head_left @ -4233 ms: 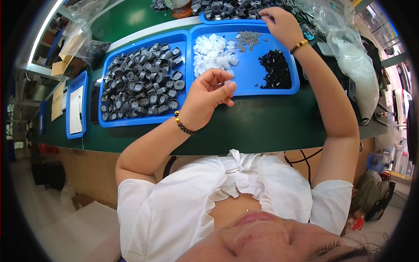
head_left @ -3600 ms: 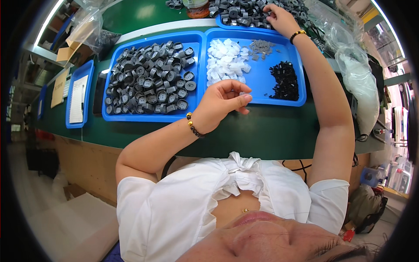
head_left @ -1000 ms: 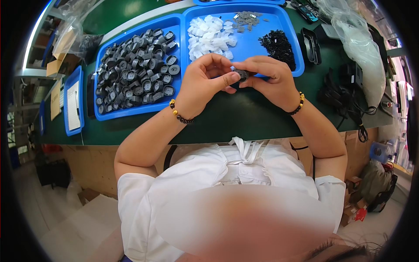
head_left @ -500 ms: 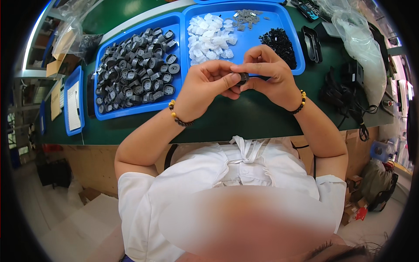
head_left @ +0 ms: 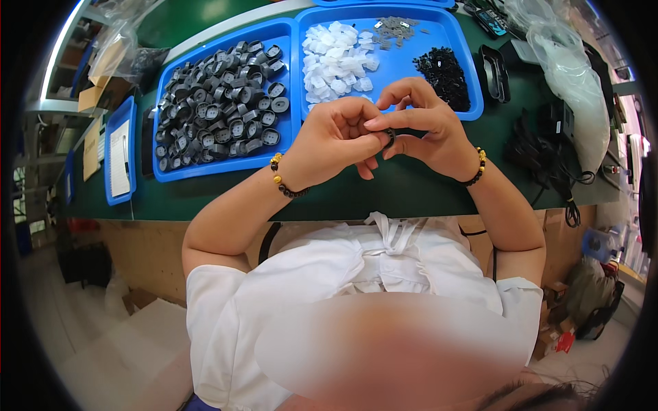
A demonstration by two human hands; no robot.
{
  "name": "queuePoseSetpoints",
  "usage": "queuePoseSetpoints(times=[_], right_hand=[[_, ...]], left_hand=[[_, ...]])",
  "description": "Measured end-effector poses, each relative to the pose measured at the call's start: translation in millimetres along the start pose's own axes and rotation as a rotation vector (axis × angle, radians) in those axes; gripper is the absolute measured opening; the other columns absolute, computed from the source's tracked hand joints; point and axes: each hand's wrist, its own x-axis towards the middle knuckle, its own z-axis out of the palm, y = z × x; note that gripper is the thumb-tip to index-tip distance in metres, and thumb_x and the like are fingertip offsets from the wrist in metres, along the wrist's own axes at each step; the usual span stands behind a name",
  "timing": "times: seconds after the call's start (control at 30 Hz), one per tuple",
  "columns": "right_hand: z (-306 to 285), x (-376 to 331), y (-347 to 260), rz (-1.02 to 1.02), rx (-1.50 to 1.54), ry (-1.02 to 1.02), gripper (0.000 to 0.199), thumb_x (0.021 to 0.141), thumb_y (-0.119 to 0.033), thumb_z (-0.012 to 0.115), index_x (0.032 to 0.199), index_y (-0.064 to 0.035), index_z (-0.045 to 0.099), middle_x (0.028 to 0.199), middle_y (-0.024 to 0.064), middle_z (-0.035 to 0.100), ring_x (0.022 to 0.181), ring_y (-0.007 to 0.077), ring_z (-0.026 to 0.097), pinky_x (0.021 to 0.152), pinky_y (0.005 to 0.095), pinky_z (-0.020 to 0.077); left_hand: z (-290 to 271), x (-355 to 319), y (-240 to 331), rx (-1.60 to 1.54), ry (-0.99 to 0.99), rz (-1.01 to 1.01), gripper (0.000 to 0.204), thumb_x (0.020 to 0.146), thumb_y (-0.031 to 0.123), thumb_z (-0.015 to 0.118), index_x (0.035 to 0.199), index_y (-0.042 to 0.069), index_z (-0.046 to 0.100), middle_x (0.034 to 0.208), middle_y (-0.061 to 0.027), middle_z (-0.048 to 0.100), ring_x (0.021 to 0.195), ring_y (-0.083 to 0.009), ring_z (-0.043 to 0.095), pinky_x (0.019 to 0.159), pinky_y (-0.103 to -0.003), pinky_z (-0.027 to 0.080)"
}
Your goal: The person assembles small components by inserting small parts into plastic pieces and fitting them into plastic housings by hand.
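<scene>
Right now both hands meet over the front edge of the green table (head_left: 205,198), just ahead of the blue trays. The left hand (head_left: 336,137) is curled with its fingers closed together, thumb and forefinger pinched on a small dark ring part (head_left: 389,137). The right hand (head_left: 425,130) comes in from the other side, its forefinger laid flat across the top toward the left hand's knuckles and its thumb tucked under, so it too is clamped on that same piece. The part sits squarely between the two sets of fingertips, touching both, and neither hand is nearer; most of it is hidden, so its orientation cannot be told beyond a dark curved edge showing.

Just beyond the hands, the right-hand blue tray (head_left: 397,61) carries a heap of white translucent pieces (head_left: 336,58), a pile of small black bits (head_left: 442,68) and a scatter of grey metal pieces (head_left: 394,27). To the left, a second blue tray (head_left: 164,175) is loaded with dark round housings (head_left: 219,89). A clear plastic bag (head_left: 569,75) lies well off to the right.
</scene>
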Motion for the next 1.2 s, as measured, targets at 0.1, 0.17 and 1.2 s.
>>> queuePoseSetpoints(times=[0.1, 0.17, 1.2], right_hand=[[-1, 2, 1, -0.102, -0.252, 0.050, 0.044, 0.067, -0.004, 0.081, 0.108, -0.0186, 0.074, 0.112, 0.0039, 0.057, 0.102, 0.0227, 0.054, 0.085, 0.0327, 0.0478], [-1, 3, -1, -0.099, -0.355, 0.048, 0.042, 0.066, -0.004, 0.081, 0.106, -0.0177, 0.074, 0.109, 0.0047, 0.059, 0.102, 0.0247, 0.055, 0.086, 0.0340, 0.0477], [-39, 1, 24, 0.060, -0.921, 0.157, 0.014, 0.078, -0.006, 0.071, 0.091, -0.0081, 0.071, 0.097, 0.0050, 0.065, 0.095, 0.0245, 0.060, 0.083, 0.0333, 0.0494]], left_hand=[[-1, 5, -1, 0.035, 0.040, 0.022, 0.017, 0.089, 0.006, 0.061, 0.104, -0.001, 0.062, 0.087, -0.0053, 0.068, 0.074, -0.0105, 0.067, 0.058, -0.022, 0.056], [-6, 6, 4, 0.120, 0.009, -0.013, 0.020, 0.088, 0.005, 0.062, 0.107, 0.001, 0.063, 0.089, -0.0052, 0.067, 0.076, -0.0122, 0.066, 0.059, -0.024, 0.056], [-19, 53, -5, 1.885, 0.125, 0.502, 0.027, 0.076, 0.007, 0.061, 0.102, 0.012, 0.068, 0.098, 0.0006, 0.067, 0.100, -0.0180, 0.058, 0.088, -0.032, 0.045]])
